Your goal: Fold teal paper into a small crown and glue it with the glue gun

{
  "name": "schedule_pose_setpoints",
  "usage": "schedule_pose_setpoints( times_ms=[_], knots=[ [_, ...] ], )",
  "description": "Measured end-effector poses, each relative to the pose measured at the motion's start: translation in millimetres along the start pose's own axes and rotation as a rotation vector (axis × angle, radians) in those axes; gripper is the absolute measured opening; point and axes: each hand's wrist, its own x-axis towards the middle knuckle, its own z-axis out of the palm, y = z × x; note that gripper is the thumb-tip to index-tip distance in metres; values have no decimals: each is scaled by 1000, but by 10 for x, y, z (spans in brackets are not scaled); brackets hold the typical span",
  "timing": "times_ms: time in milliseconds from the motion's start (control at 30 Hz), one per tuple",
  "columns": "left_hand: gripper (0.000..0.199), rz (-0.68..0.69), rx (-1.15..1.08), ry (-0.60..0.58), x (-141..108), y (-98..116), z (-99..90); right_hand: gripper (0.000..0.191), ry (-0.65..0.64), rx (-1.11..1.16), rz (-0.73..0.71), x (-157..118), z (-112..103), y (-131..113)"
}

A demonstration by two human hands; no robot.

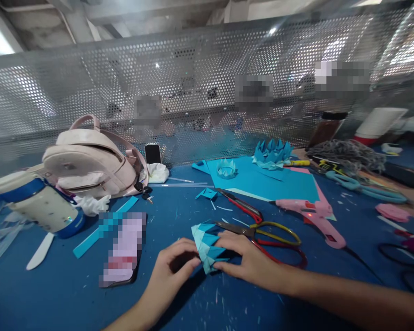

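Between both hands, just above the blue table, is a folded paper ring (pixel 207 248) in light and darker blue, with pointed tips facing right. My left hand (pixel 174 271) pinches its left edge with thumb and fingers. From the other side my right hand (pixel 246 259) grips the pointed edge, thumb below and fingers above. Behind the right hand lie scissors (pixel 279 233) with red and yellow handles. A utility knife (pixel 243 208) with a red and black body rests farther back. Near it is a small folded blue paper piece (pixel 207 194).
A phone (pixel 126 250) and a blue paper strip (pixel 105 227) lie left, near a tumbler (pixel 44 207) and a pink backpack (pixel 89 161). A pink glue gun (pixel 312 216) sits right. Blue paper sheets (pixel 241 184) hold two spiky paper rings (pixel 227 169). A perforated metal screen (pixel 193 59) stands behind.
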Motion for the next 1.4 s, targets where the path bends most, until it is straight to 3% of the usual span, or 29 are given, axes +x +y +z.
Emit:
schedule_pose_setpoints(
  times_ms=[167, 333, 567, 833, 1067, 1200, 1300, 1400],
  knots=[
    [15, -71, -90, 21, -29, -12, 60, 20, -39, -72, -89, -9, 11, -46],
    [29, -151, -160, 35, -32, -49, 95, 21, -76, -96, -150, -24, 18, -58],
    [35, -191, -269, -62, -31, -81, 176, 26, -208, -220, -187, -52, 5, -113],
    [39, -150, -185, -89, 5, 63, 125, 22, -172, -165, -190, -25, -7, -115],
    [41, -217, -106, 24, 57, 35, 180, 25, -154, -216, -200, -29, 15, -137],
    [40, -148, -109, -24, 58, 79, 181, 17, -132, -209, -205, -34, 3, -144],
    [36, -39, 16, -72, 43, 130, 172, 13, -93, -158, -220, -48, -1, -136],
    [35, 5, 128, -42, 33, 152, 160, 16, -44, -104, -180, -83, 8, -120]
  ],
)
